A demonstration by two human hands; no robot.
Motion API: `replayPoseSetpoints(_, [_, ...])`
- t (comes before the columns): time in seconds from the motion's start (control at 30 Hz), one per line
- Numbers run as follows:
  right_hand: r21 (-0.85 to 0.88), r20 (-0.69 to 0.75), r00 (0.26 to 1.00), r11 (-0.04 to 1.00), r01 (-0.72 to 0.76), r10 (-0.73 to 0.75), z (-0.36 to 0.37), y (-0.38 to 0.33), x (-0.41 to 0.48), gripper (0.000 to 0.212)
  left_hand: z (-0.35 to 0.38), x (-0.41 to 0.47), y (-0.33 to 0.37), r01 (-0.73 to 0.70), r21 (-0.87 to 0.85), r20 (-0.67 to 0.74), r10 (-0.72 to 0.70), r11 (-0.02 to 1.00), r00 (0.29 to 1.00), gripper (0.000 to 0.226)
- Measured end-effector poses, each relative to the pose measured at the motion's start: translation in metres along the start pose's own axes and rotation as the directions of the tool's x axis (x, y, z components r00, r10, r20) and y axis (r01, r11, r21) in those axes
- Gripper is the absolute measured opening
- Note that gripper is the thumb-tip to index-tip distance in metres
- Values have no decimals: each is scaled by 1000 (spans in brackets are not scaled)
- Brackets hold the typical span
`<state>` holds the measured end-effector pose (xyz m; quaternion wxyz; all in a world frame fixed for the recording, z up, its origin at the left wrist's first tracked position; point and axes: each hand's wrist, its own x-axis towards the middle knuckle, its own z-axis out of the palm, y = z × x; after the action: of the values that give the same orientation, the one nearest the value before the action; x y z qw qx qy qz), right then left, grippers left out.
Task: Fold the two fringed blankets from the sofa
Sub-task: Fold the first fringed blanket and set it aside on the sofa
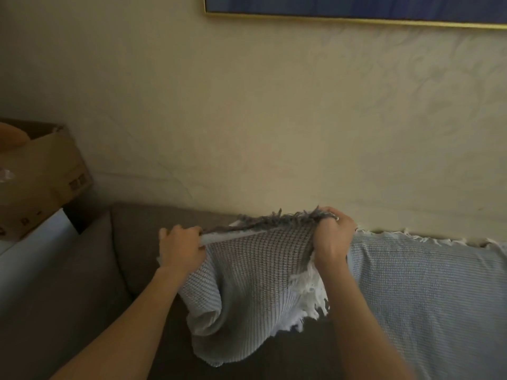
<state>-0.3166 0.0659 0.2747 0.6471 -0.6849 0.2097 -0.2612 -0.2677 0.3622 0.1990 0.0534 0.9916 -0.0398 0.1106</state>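
Held the grey waffle-knit blanket (pixel 255 270) up in front of the sofa (pixel 131 242), left hand (pixel 181 248) and right hand (pixel 333 237) both clenched round its fringed top edge. Judged it barely half-folded. Saw the pale blue blanket (pixel 428 283) draped over the sofa back, not yet folded.

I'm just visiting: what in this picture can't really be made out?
Head view only.
Framed picture: cut by the top edge; only its lower strip shows.
Pale blue blanket on the sofa: runs off the right edge.
Held blanket: gripped edge hidden inside left hand and right hand.
Cardboard box: cut by the left edge; contents blurred.
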Motion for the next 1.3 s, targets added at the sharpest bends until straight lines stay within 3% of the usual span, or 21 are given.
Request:
replayPoseSetpoints(0.07, [-14,33,999,999,-30,31,-2,9,-1,29,4,3,1,28,-156,34,-23,987,999,7])
replayPoseSetpoints(0.17, [35,71,986,988,-152,149,-9,16,2,32,7,6,-3,55,-462,235,62,885,970,10])
replayPoseSetpoints(0.23, [45,167,965,976,-211,201,-15,12,1,26,13,1,-7,30,-492,362,173,870,916,25])
replayPoseSetpoints(0.3, [39,305,936,979,-200,178,-19,6,-6,23,25,-8,-8,40,-441,532,226,896,816,39])
replayPoseSetpoints(0.4, [-3,472,876,993,-116,103,-24,4,-17,27,47,-19,-11,26,-291,688,191,956,700,52])
replayPoseSetpoints(0.47, [-63,592,804,998,-31,63,-28,8,-18,12,56,-24,-12,16,-186,725,127,982,677,56])
replayPoseSetpoints(0.53, [-158,689,724,980,119,23,-30,13,-14,15,61,-27,-10,11,-105,736,70,994,673,62])
replayPoseSetpoints(0.6, [-269,717,697,911,314,-29,-27,19,-12,16,64,-30,-7,20,-116,723,71,993,687,72])
replayPoseSetpoints(0.67, [-343,708,701,828,444,-82,-21,27,-12,32,65,-31,0,44,-272,687,162,961,708,97])
replayPoseSetpoints(0.73, [-309,732,671,821,480,-117,-16,30,-15,16,59,-30,13,46,-499,627,324,865,709,124])
replayPoseSetpoints(0.8, [-255,765,625,820,512,-152,-11,30,-18,5,51,-32,30,42,-654,560,446,756,699,136])
replayPoseSetpoints(0.87, [-224,791,591,825,519,-157,-8,29,-21,9,49,-33,46,67,-737,509,486,673,710,132])
replayPoseSetpoints(0.97, [-237,783,597,803,548,-177,-7,30,-18,7,49,-33,60,97,-806,422,452,584,786,100])
replayPoseSetpoints(1.03, [-257,745,633,784,565,-211,-10,31,-15,10,52,-34,61,67,-790,401,431,609,808,66])
replayPoseSetpoints(1.1, [-261,710,662,782,566,-242,-13,30,-13,11,57,-38,58,61,-764,414,414,643,811,45])
replayPoseSetpoints(1.23, [-263,594,749,809,526,-294,-15,42,-4,21,63,-53,54,86,-721,488,415,688,768,40])
replayPoseSetpoints(1.3, [-267,541,789,830,491,-292,-15,47,0,10,68,-57,49,83,-671,527,394,737,753,37])
